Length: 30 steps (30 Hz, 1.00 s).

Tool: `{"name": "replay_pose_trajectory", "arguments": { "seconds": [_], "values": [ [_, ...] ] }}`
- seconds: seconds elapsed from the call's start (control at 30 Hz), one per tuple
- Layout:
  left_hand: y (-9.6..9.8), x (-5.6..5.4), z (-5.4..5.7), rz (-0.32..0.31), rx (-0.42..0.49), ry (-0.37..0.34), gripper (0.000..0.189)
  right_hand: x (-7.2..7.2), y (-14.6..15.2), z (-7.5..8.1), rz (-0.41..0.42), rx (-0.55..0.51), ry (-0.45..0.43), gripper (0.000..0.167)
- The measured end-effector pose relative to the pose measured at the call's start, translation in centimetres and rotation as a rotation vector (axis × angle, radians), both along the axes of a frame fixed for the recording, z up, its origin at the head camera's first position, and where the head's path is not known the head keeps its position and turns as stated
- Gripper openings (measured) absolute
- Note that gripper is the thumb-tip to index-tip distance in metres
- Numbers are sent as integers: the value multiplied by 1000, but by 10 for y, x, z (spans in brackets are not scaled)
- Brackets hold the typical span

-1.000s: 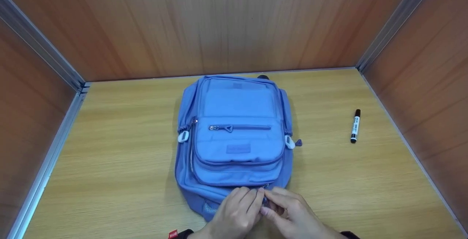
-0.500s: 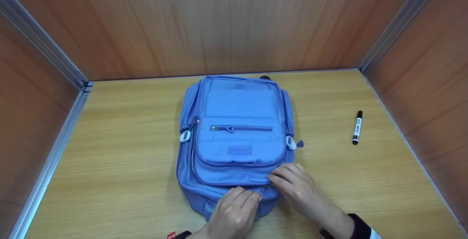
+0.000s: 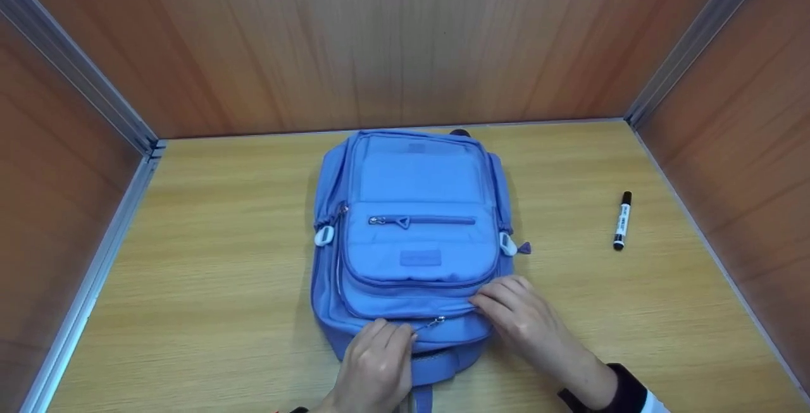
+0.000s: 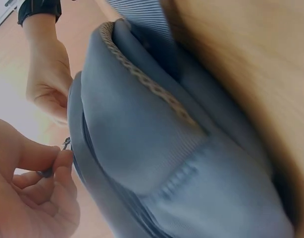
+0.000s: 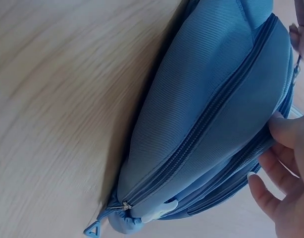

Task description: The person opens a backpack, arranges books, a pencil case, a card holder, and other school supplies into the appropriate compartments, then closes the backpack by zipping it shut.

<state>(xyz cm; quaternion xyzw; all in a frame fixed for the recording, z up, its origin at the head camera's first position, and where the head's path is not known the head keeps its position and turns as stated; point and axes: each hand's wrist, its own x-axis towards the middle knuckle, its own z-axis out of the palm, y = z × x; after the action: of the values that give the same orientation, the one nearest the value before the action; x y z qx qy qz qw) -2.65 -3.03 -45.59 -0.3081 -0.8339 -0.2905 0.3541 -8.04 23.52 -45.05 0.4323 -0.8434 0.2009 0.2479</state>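
Observation:
A blue backpack lies front side up on the table, its bottom toward me. At its lower front pocket my left hand pinches the zipper pull between thumb and fingers. The metal zipper slider sits just right of those fingertips, with the pull stretched to the left. My right hand pinches the pocket's fabric edge at the lower right, thumb on one side and fingers on the other in the right wrist view. The palm side of both hands is hidden in the head view.
A black and white marker lies on the table to the right. Wooden panels with metal edging enclose the back and both sides. A strap trails from the backpack's bottom toward me.
My right hand has left the left hand's side and moved up and right to the pocket edge. My left hand has drawn the zipper pull and slider leftward.

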Motion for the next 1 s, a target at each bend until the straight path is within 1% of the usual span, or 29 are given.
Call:
{"name": "replay_pose_trajectory", "arguments": {
  "seconds": [0.1,0.17,0.23,0.33,0.37,0.47,0.6,0.7,0.83,0.9,1.0],
  "values": [
    [-7,-1,-2,53,-6,2,36,-3,2,-1,10,-14,26,30],
    [-12,-2,-3,86,-13,6,35,-4,3,-1,7,-20,19,34],
    [-18,-3,-3,115,-25,5,28,-4,4,-1,-8,-18,1,36],
    [-28,-4,-2,163,-52,-23,10,-5,6,-1,-25,-12,-10,37],
    [-32,-4,-1,182,-61,-40,6,-5,6,-1,-32,-11,-10,37],
    [-41,-3,2,239,-83,-121,14,-6,6,0,-41,-9,2,37],
    [-51,-3,5,302,-106,-220,19,-6,6,0,-43,-11,0,35],
    [-58,-5,7,347,-115,-264,20,-6,7,0,-53,-5,-30,36],
    [-68,-8,10,410,-120,-326,19,-5,8,-1,-58,-7,-48,39],
    [-72,-10,10,428,-122,-347,17,-5,9,-1,-52,-14,-41,39],
    [-75,-14,11,443,-133,-360,15,-6,9,-1,-34,-31,-31,35]
  ]
}}
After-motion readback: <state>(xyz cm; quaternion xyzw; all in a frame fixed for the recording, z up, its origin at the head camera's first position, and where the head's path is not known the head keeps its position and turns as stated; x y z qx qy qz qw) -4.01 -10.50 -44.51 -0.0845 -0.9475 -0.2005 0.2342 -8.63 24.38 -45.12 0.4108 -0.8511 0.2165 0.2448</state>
